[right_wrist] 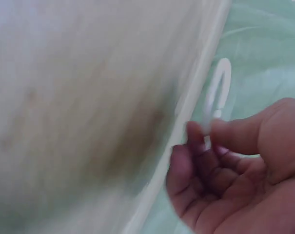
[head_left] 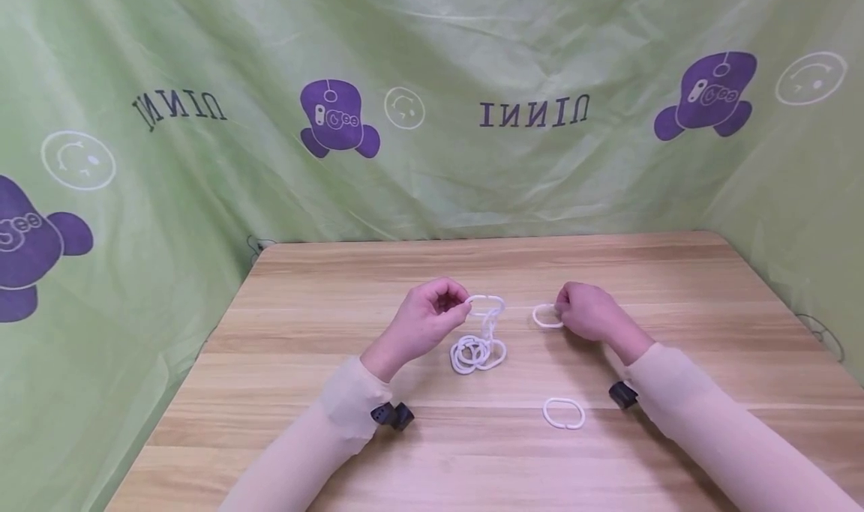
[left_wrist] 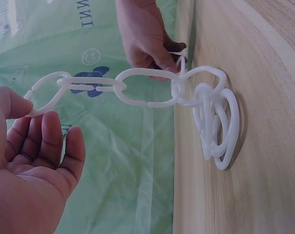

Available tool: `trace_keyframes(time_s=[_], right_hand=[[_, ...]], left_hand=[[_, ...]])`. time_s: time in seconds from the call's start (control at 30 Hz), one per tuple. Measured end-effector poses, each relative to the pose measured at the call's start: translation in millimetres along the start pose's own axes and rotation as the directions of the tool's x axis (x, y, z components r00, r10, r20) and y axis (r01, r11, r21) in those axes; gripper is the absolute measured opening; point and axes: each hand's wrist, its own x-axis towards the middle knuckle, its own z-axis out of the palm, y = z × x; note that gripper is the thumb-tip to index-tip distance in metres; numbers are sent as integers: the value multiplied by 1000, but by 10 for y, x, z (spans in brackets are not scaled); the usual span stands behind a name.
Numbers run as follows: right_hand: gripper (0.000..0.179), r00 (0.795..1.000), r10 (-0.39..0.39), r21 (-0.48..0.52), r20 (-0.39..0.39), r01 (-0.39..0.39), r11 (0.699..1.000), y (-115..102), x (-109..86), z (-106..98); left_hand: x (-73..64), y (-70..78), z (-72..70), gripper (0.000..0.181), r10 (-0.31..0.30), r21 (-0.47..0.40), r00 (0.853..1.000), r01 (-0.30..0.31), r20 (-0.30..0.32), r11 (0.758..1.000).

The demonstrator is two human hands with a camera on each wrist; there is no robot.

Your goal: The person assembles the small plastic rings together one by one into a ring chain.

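Observation:
A chain of white plastic links (left_wrist: 147, 72) hangs from my left hand (head_left: 432, 313), whose thumb and fingers pinch the top link (head_left: 496, 300). Its lower links lie heaped on the wooden table, as the left wrist view shows. To the right, my right hand (head_left: 589, 311) pinches a single white oval link (head_left: 538, 317) between thumb and forefinger. The right wrist view shows this link (right_wrist: 225, 80) standing up from the fingertips, with a small gap in its side. Another loose white link (head_left: 564, 400) lies on the table, nearer to me than both hands.
The wooden table (head_left: 304, 407) reaches back to a green curtain (head_left: 445, 182) with purple figures, which also hangs along both sides. Each sleeved wrist carries a small black camera (head_left: 393, 415). Thin cables (head_left: 825, 333) show beyond the table's edges.

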Motion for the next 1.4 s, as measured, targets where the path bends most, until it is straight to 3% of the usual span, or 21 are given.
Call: trace_keyframes(time_s=[0.2, 0.3, 0.5, 0.73, 0.97, 1.17, 1.4], right_hand=[[11, 984, -113, 174, -135, 136, 975, -138, -127, -10], [12, 974, -170, 207, -147, 198, 958, -231, -208, -44], [7, 950, -279, 226, -138, 305, 925, -416, -377, -91], [8, 895, -396, 263, -203, 440, 859, -580, -477, -81], [2, 842, -462, 256, -279, 529, 809, -668, -519, -69], [4, 827, -481, 241, -291, 550, 799, -719, -532, -78], [5, 829, -485, 224, -280, 548, 806, -729, -532, -70]], left_hand=[[12, -2, 17, 6, -12, 25, 1000, 12, 3, 1000], [9, 48, 19, 5, -12, 38, 1000, 12, 2, 999], [-40, 317, -8, 4, 13, 53, 1000, -14, 5, 998], [-4, -22, 23, 5, 49, 104, 999, -51, 22, 993], [-2, -57, 41, 4, 115, 108, 991, -123, 73, 987], [-4, -56, 50, 5, 142, 135, 983, -157, 118, 978], [-8, -55, 47, 7, 163, 155, 974, -187, 158, 970]])
